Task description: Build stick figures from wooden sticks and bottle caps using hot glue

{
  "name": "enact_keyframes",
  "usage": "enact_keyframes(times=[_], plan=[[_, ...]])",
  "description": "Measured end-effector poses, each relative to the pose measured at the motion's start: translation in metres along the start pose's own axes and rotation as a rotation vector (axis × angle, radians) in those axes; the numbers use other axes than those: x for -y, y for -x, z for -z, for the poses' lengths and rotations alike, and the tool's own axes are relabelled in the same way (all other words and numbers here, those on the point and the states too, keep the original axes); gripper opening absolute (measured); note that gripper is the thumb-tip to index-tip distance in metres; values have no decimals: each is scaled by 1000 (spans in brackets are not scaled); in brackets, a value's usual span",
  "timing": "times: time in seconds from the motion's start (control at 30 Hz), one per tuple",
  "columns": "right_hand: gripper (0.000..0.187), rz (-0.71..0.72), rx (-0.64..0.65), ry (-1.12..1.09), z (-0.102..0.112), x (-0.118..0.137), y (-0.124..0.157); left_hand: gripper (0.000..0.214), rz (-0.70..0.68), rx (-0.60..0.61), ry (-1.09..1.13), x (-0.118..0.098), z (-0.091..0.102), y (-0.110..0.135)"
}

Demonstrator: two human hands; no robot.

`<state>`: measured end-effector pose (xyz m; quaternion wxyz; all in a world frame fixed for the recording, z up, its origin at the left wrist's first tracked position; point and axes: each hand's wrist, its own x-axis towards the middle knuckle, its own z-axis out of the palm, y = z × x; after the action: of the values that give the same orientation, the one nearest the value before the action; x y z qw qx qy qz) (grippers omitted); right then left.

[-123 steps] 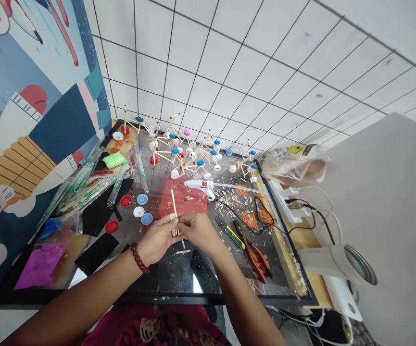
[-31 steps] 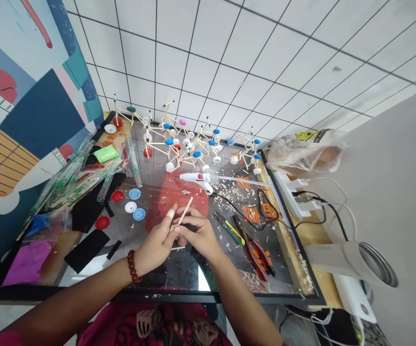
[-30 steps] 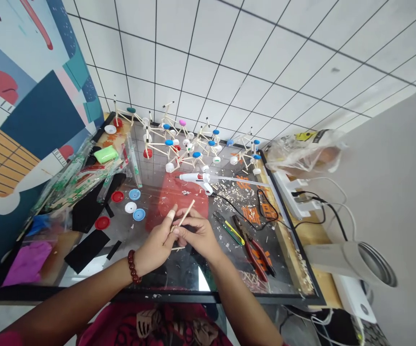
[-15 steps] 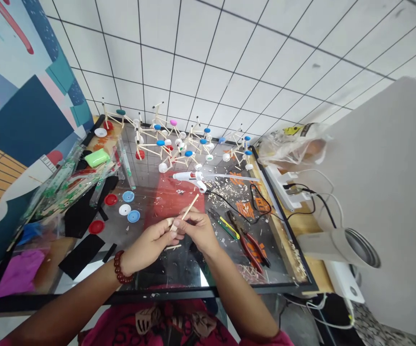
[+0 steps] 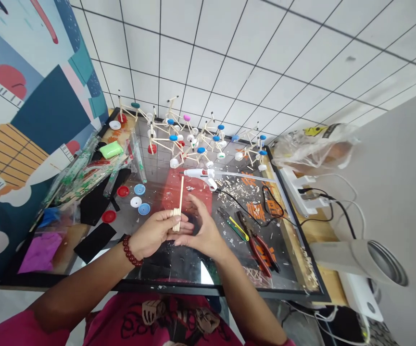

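My left hand (image 5: 153, 234) pinches a small bundle of pale wooden sticks (image 5: 176, 219) between thumb and fingers. One stick is much longer than the others and points up and away from me. Just to the right, my right hand (image 5: 207, 235) is open, its thumb and fingers apart around the bundle's right side with nothing seen in them. Below both hands lies the dark glass tabletop. Beyond them a white glue gun (image 5: 197, 173) rests by a red mat (image 5: 170, 192), with a long clear glue stick behind it.
Several stick figures with coloured caps (image 5: 201, 150) stand along the back. Pliers (image 5: 254, 245) and a yellow cutter (image 5: 239, 228) lie right, among wood scraps and a black cable. Bottle caps (image 5: 144, 209), black sheets (image 5: 95, 242) and plastic packets are left. A power strip (image 5: 296, 192) is far right.
My right hand has opened and come away from the sticks. The long stick now points more nearly straight ahead in my left hand. The view has shifted, moving the scene rightward.
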<state>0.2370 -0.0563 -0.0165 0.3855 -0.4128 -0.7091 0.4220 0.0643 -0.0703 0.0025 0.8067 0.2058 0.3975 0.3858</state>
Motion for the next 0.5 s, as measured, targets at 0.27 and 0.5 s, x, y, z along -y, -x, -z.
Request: enact_keyframes(times=[0.27,0.5], plan=[[98,226,-7,420,-4,-1,5,30,-77,8,76,3,-6,0],[90,232,-40,393,-4,0,6,30,-153,-12,-19,8,-9,2]])
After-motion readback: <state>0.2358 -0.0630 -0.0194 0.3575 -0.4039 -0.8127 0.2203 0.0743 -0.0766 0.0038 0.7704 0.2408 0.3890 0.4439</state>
